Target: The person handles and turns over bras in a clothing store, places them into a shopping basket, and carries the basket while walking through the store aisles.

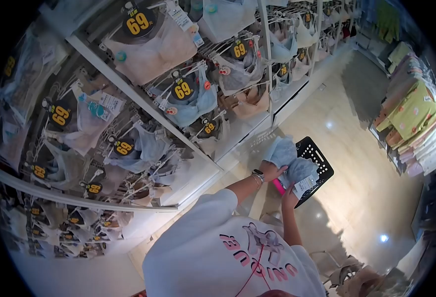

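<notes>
A pale blue lace bra (297,168) is stretched between my two hands, over a black basket (321,159) with round holes in its wall. My left hand (272,171), with a dark watch and a bracelet at the wrist, grips the bra's left side, thumb on top. My right hand (289,197) is closed at the bra's lower edge, beside a white printed tag (305,184) hanging there. Part of something bright pink (279,186) shows beneath the bra, between my hands. The basket's inside is mostly hidden by the bra.
Left of me, a wall rack holds rows of hanging bras (190,101) with black round "69" signs (138,21). Clothes, including a yellow-green top (416,111), hang on a rack at right. Beige garments (361,279) lie at lower right, above the pale floor (371,198).
</notes>
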Demonstrator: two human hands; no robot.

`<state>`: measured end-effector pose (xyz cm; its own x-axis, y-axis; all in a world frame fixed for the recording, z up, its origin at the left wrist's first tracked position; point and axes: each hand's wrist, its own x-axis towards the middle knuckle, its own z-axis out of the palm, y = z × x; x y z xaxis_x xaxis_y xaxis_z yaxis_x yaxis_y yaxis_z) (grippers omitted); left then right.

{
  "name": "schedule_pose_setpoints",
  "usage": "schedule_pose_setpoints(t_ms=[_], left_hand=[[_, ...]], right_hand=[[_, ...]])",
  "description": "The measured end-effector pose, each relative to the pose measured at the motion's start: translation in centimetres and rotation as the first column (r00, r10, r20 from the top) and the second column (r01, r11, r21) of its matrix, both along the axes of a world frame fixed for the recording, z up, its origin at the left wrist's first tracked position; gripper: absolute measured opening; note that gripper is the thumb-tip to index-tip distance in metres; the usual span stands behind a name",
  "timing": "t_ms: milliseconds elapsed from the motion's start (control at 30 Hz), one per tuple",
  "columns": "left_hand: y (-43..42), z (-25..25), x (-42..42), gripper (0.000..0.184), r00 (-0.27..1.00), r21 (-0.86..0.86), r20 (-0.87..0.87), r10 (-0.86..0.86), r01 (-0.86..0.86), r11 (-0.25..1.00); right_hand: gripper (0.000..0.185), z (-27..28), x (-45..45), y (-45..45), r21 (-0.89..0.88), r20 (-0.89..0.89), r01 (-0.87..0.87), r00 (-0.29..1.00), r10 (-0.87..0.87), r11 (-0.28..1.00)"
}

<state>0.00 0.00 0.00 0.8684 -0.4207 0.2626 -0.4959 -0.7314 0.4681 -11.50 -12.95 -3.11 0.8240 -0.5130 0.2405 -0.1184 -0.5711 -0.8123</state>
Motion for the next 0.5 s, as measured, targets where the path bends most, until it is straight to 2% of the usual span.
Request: schedule_pose_setpoints(t_ms=[67, 167, 267, 367, 467, 500], left_hand=[[0.3, 0.5, -0.6, 0.056, 1.000, -0.012, -0.003, 0.011, -0.011, 1.000], [-4.3, 3.2, 0.7, 0.054, 0.996, -0.106, 0.085, 0.030, -0.021, 0.994], [-5.2, 2.6, 1.1, 0.052, 0.991, -0.115, 0.121, 0.064, -0.050, 0.992], [-7.0, 1.2, 2.2, 0.054, 0.984, 0.043, -0.139, 0.113, -0.108, 0.993], [-8.4, 2.3, 2.5, 0.057, 0.993, -0.119, 0.039, 0.110, -0.104, 0.987], [-8.9, 2.6, 2.5, 0.057, 0.993, -0.140, 0.043, 0.109, -0.102, 0.985]], right_hand=[[0.057, 0.1, -0.2, 0.0, -0.012, -0.002, -0.010, 1.000, 0.010, 1.000], [0.058, 0.2, 2.2, -5.3, 0.066, -0.039, -0.060, 0.997, 0.063, 0.996], [0.057, 0.5, 3.0, -6.1, -0.012, -0.057, -0.029, 0.998, 0.028, 1.000], [0.057, 0.0, 4.2, -9.0, 0.060, -0.105, -0.108, 0.988, 0.114, 0.992], [0.056, -0.6, 5.4, -10.3, 0.018, -0.068, -0.096, 0.993, 0.097, 0.995], [0.055, -0.4, 5.7, -10.6, 0.002, -0.032, -0.085, 0.996, 0.085, 0.996]])
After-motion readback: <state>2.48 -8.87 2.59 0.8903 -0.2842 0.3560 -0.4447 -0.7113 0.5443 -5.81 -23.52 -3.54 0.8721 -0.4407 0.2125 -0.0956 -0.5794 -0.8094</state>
